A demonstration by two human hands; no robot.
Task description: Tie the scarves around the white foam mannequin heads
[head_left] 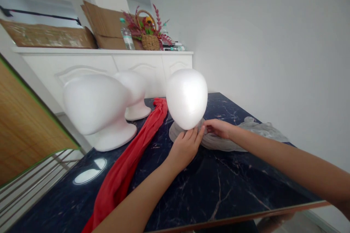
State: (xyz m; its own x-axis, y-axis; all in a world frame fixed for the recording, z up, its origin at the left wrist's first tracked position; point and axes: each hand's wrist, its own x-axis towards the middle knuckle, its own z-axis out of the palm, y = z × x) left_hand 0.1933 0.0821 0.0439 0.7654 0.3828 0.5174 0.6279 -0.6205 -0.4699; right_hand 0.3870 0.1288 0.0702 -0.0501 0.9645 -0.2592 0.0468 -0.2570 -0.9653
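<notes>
A white mannequin head [187, 98] stands upright on the dark marbled table [213, 189]. Sheer grey fabric [218, 142] is around its neck and trails off to the right across the table. Against the front of the neck, my left hand [186, 147] presses the fabric with its fingers closed on it. My right hand [217, 128] pinches the same fabric at the neck's right side, its fingertips close to those of my left hand. A long red cloth [131, 156] lies to the left, running from the table's back to its front edge, partly behind my left forearm.
Two more white mannequin heads [93, 103] [133, 87] stand at the left. Behind the table, a white cabinet [142, 60] holds cardboard, a bottle [127, 36] and a flower basket [150, 42]. A wooden panel [27, 123] and metal rack [35, 182] are at far left.
</notes>
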